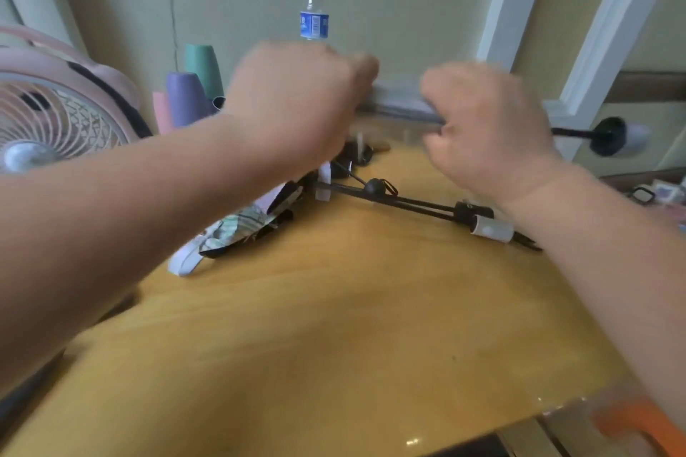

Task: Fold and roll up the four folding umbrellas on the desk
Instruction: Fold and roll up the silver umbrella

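head view: both forearms reach forward from the bottom corners, wrists lifted over the yellow wooden surface (352,326), backs of the hands facing the camera. the left grip (297,96) is knuckles-up with its fingers curled away at one end of a blurred grey umbrella (401,102) held in the air. the blur and the back of the hand hide whether those fingers clasp it, so i cannot tell. the right grip (490,130) is closed around the same umbrella, thumb tucked under. its black shaft comes out past the wrist to a black handle (612,135) on the right. below the hands, a patterned umbrella (237,230) lies on the surface, with black shafts and a white handle (492,228) stretched out beside it. a pink fan (55,115) stands at the left, and a water bottle (314,11) stands by the wall.
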The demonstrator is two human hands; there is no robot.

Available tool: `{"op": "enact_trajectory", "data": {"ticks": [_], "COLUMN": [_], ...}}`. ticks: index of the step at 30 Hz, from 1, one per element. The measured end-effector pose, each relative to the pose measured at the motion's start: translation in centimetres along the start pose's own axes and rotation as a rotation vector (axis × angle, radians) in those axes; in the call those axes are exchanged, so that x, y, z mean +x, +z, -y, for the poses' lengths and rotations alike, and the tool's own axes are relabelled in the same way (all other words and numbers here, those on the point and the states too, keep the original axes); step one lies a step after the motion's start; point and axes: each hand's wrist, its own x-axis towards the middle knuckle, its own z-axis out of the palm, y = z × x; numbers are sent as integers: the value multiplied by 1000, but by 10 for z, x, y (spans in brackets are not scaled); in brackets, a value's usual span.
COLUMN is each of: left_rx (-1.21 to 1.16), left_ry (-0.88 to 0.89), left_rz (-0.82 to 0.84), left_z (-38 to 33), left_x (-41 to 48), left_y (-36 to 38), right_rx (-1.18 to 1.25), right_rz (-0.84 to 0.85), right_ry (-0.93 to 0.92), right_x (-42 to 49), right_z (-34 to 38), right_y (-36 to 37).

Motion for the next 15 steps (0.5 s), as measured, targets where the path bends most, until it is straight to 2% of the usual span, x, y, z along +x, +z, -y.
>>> {"op": "enact_trajectory", "data": {"ticks": [1, 3, 8, 12, 15], "left_rx": [-2, -45, -133, -215, -213], "left_ry": [-8, 6, 0, -13, -26], "left_rz": [-133, -199, 168, 274, 332], "left_z": [5, 4, -31, -51, -57], "left_x": [-1, -21, -112, -159, -167], "left_y": [-6, 0, 66, 89, 91], "right_rx": [-11, -22, 80, 144, 192], "right_rz": [-117, -158, 164, 336, 358], "right_ry": [-20, -40, -51, -61, -29], "right_x": [3, -6, -84, -125, -133], "right_z": [2, 15, 58, 75, 75], "right_y": [-7, -3, 57, 78, 80]}}
